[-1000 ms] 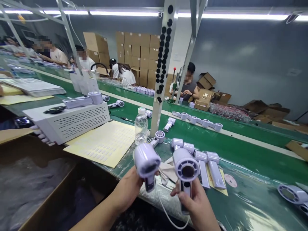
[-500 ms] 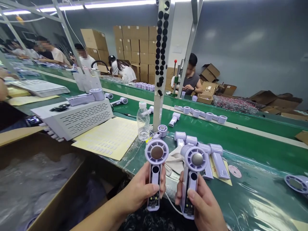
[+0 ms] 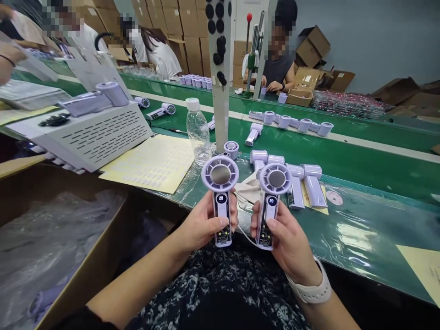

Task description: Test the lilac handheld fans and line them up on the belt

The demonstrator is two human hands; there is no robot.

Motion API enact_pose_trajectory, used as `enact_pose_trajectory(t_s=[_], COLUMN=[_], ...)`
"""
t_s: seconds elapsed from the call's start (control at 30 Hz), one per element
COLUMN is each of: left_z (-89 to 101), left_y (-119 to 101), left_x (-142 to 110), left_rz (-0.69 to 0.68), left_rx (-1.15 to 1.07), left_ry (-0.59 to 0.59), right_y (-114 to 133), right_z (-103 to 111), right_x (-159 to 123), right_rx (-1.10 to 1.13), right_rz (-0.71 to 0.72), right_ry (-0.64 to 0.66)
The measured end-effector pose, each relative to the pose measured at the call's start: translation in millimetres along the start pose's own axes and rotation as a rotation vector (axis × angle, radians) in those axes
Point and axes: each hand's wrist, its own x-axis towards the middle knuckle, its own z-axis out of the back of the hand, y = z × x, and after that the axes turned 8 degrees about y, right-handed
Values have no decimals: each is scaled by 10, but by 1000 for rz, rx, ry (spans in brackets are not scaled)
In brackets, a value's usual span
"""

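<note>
Our left hand (image 3: 206, 224) and right hand (image 3: 287, 233): fingers closed around handles, one lilac fan each (image 3: 220, 174) (image 3: 275, 178); both displays read 20.

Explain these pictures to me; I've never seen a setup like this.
There is no machine arm here: you see a person's own bare hands. All the pictures come from one camera worn on the head, looking forward and down.

The left hand holds a lilac fan-like device, and the right hand holds a matching device. Both displays read 20.

On the green bench are a clear bottle, a yellow sheet, a slotted pale box and more lilac devices.
</note>
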Motion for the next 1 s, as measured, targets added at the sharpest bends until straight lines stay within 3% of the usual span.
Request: enact_pose_trajectory(t_s=[0.17,0.4,0.6,0.8,1.0], left_z=[-6,62,19,5,-3], left_y=[23,147,50,15,27], left_x=[52,137,67,127,108], left_rz=[11,130,101,110,98], left_rx=[11,-72,-74,-45,-65], left_ry=[-1,-240,-54,-63,-71], right_y=[-49,-121,-50,-30,-30], right_z=[72,92,64,81,73], right_x=[-15,3,-14,23,-1], right_rx=[3,24,2,69,106], right_rz=[60,24,65,-5,19], right_ry=[25,-32,3,0,-36])
